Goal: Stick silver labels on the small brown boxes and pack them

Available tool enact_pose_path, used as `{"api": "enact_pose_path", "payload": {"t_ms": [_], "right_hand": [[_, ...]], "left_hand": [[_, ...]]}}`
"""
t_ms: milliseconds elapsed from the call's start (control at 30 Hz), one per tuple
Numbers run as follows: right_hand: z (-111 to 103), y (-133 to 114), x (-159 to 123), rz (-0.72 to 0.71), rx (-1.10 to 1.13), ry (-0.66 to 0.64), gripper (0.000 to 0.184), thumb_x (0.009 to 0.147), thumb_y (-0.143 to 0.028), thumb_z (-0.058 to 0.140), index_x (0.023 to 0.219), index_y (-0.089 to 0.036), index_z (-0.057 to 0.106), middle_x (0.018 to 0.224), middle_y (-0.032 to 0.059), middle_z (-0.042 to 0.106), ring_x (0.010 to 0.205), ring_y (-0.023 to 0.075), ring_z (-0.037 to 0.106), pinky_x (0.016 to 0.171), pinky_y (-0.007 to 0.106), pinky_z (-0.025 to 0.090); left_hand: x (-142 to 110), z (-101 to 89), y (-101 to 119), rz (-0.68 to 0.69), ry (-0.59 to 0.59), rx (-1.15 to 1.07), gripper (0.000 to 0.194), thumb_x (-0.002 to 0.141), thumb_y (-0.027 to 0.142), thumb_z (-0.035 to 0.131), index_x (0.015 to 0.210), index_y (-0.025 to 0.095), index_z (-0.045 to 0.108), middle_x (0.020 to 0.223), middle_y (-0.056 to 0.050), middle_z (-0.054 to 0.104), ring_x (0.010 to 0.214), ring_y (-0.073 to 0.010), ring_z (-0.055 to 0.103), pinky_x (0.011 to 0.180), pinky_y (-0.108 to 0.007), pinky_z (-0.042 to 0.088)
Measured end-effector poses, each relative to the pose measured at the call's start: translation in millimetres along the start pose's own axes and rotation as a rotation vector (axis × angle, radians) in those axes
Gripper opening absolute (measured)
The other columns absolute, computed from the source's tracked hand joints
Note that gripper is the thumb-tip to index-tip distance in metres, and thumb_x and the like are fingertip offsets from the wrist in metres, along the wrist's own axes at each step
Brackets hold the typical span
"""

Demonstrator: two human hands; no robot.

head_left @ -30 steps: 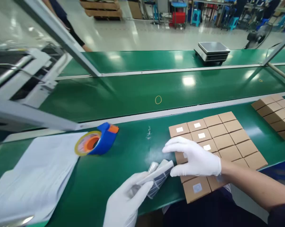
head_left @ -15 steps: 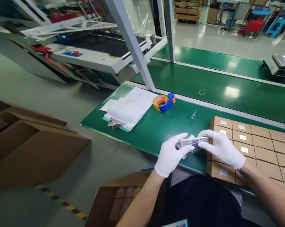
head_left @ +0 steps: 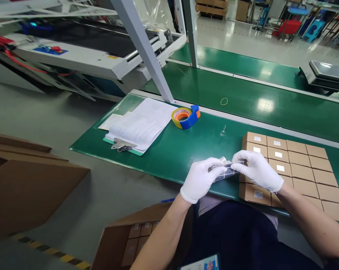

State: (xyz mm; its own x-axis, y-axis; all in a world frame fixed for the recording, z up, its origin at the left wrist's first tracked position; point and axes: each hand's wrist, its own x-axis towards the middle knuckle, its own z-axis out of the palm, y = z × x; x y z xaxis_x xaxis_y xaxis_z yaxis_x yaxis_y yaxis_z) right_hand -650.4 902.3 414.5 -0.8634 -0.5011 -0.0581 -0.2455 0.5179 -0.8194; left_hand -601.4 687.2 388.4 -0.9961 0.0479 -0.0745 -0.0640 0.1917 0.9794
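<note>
Both my hands wear white gloves and meet over the near edge of the green table (head_left: 186,150). My left hand (head_left: 200,180) is closed on one end of a strip of small labels (head_left: 225,172). My right hand (head_left: 258,170) pinches the strip's other end, just in front of a block of small brown cardboard boxes (head_left: 296,168). Some of those boxes carry a white label on top.
A blue tape dispenser (head_left: 186,117) and a clipboard with papers (head_left: 138,127) lie at the table's left. A rubber band (head_left: 223,101) lies on the belt beyond, a scale (head_left: 324,75) far right. An open carton of boxes (head_left: 132,240) stands on the floor by my legs.
The view swung left and down, then steadied. My right hand left the boxes and took hold of the label strip that my left hand was holding.
</note>
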Motion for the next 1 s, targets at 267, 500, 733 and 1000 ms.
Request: {"api": "enact_pose_path", "payload": {"t_ms": [267,500,733,1000], "right_hand": [[2.3,8.6,-0.4,0.039,-0.012,0.023,0.019,0.095,-0.039,0.067,0.087,-0.022,0.066,0.070,-0.0032,0.065,0.064,0.0146,0.055,0.062,0.028,0.044],[-0.7,20.6,-7.0,-0.217,-0.229,0.335,0.016,0.097,-0.028,0.067,0.112,-0.023,0.070,0.109,0.0066,0.073,0.101,0.0225,0.069,0.092,0.038,0.054],[-5.0,35.0,-19.4,-0.402,-0.493,0.476,0.016,0.100,-0.017,0.060,0.108,-0.024,0.072,0.103,0.0081,0.071,0.095,0.0226,0.065,0.084,0.040,0.055],[1.5,29.3,-28.6,-0.452,-0.460,0.576,0.033,0.098,-0.014,0.059,0.124,-0.032,0.066,0.113,0.0076,0.073,0.109,0.0273,0.067,0.096,0.049,0.055]], "left_hand": [[3.6,7.8,-8.2,-0.100,0.039,-0.169,0.021,0.079,0.039,0.082,0.088,0.020,0.079,0.093,-0.004,0.080,0.088,-0.0206,0.073,0.083,-0.027,0.057],[7.8,15.1,-15.5,-0.145,0.134,-0.244,0.024,0.081,0.043,0.082,0.090,0.020,0.081,0.094,-0.006,0.080,0.089,-0.0221,0.074,0.081,-0.029,0.060],[14.4,26.8,-7.2,-0.184,0.105,-0.288,0.027,0.080,0.043,0.082,0.088,0.018,0.081,0.093,-0.006,0.080,0.087,-0.0230,0.074,0.078,-0.029,0.060],[17.9,34.7,1.9,-0.205,0.108,-0.263,0.037,0.080,0.051,0.080,0.088,0.015,0.079,0.091,-0.009,0.079,0.089,-0.0251,0.073,0.078,-0.032,0.059]]}}
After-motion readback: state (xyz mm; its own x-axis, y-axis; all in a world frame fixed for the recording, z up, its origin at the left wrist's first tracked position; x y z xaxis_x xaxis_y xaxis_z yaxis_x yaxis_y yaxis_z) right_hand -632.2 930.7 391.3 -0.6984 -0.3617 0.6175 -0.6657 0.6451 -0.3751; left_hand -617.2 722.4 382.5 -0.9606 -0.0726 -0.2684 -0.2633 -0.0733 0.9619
